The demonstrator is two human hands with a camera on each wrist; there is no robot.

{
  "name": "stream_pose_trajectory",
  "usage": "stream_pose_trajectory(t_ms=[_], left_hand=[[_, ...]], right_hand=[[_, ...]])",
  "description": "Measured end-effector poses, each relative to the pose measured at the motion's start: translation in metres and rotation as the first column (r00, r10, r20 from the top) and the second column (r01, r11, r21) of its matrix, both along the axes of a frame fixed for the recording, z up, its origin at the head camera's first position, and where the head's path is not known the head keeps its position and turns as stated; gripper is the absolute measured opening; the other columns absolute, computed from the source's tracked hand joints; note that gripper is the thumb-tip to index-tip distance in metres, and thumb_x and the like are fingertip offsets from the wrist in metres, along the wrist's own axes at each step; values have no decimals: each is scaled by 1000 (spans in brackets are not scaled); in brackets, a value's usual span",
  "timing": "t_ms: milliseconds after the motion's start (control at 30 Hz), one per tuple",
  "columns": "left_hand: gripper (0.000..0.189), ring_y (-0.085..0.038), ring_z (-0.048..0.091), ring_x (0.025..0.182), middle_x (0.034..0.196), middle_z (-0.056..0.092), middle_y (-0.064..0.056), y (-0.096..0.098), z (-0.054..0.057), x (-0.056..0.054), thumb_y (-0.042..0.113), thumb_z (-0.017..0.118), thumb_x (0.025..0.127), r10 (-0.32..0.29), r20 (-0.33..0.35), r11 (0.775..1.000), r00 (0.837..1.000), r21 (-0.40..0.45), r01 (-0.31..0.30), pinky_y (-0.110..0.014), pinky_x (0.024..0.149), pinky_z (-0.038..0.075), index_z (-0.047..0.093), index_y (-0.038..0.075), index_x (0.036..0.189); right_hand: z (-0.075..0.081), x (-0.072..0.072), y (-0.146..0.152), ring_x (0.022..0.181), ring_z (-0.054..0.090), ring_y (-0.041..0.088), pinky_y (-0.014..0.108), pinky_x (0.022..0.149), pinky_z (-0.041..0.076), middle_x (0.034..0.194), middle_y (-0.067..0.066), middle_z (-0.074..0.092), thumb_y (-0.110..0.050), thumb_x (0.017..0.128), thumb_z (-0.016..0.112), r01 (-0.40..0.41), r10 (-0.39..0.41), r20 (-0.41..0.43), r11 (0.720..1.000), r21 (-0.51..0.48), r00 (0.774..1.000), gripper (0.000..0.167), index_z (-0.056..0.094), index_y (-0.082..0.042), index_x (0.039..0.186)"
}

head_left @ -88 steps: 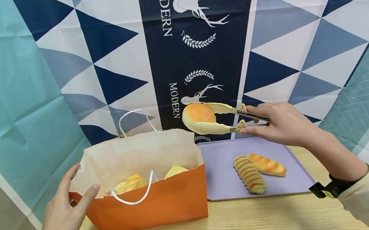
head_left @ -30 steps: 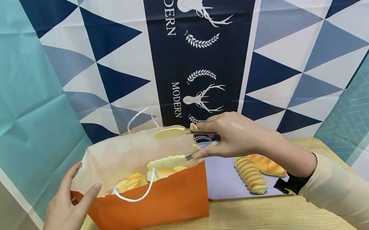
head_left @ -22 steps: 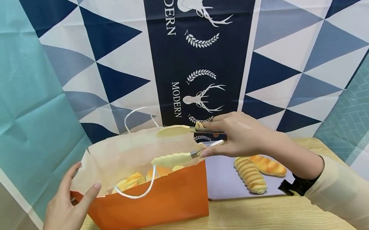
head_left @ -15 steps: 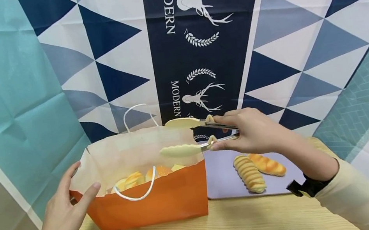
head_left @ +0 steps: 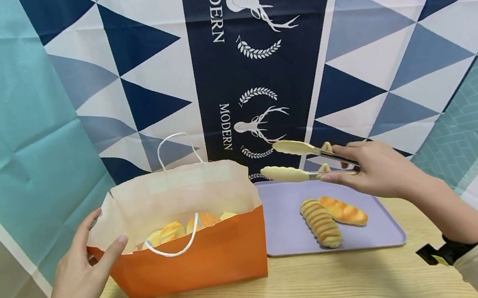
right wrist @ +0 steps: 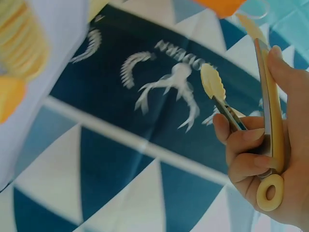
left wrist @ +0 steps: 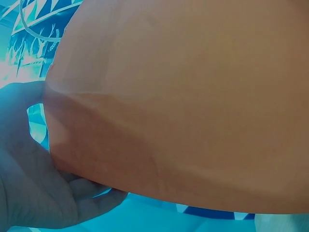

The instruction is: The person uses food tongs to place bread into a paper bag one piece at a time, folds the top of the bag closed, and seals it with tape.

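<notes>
My left hand [head_left: 83,265] grips the left end of an orange paper bag [head_left: 195,262], thumb over the rim and fingers on the outside. The bag stands upright with its mouth wide, and bread pieces show inside, among them a round bun [head_left: 205,220]. In my right hand [head_left: 375,170] is a pair of tongs [right wrist: 271,106] with cream tips, its arms spread and nothing between them. The tongs hang above the back of a lilac tray [head_left: 287,234]. On that tray lie a ridged bread roll [head_left: 321,224] and a smoother golden loaf [head_left: 344,211], side by side.
A wooden table [head_left: 313,286] bears the bag and the tray, which stand close together. Behind them hangs a patterned cloth [head_left: 154,69] with triangles and deer heads. White handles [head_left: 180,251] loop up from the bag's front and back.
The round bun went from the tongs into the bag. My right hand then drew the tongs out, spread, and moved right over the tray. My left hand stays on the bag.
</notes>
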State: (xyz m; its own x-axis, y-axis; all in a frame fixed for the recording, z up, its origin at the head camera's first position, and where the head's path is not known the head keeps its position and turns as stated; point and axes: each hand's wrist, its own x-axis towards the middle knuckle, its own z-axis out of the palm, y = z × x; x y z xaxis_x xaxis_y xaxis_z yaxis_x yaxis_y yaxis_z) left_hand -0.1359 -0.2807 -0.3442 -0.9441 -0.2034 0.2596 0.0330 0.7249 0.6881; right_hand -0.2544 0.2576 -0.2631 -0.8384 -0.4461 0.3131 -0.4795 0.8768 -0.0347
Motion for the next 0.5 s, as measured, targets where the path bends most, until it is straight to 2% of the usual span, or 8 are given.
stream_pose_trajectory(t_ms=[100,267,433,500], left_hand=[[82,-20,53,76,83,58,-9,-1,-1,1,52,65,103,2,5,1000,1000,-1,-2,-32,61,41,24,27,169],[82,-19,52,74,81,57,-8,-3,-1,3,52,65,103,8,4,1000,1000,-2,-8,-32,60,41,24,27,169],[81,-19,52,72,81,57,-8,-1,-1,2,51,65,103,2,-6,1000,1000,-2,-2,-32,60,40,24,29,169],[81,-20,52,73,81,57,-9,0,-1,1,51,65,103,-4,-6,1000,1000,4,4,-32,59,41,24,29,169]], right_hand=[[-11,-2,23,97,71,34,54,78,57,129,24,70,-63,97,69,45,-45,1,999,-2,999,83,59,1,148],[-29,-4,59,76,65,19,44,65,53,104,12,74,-61,95,71,94,-94,-7,995,17,996,83,61,5,144],[-49,-2,88,70,63,14,45,63,53,96,8,73,-59,95,73,124,-124,1,991,43,992,82,62,8,141],[-58,-1,100,72,66,20,48,63,54,99,13,74,-59,94,73,133,-134,4,990,54,991,82,63,8,141]])
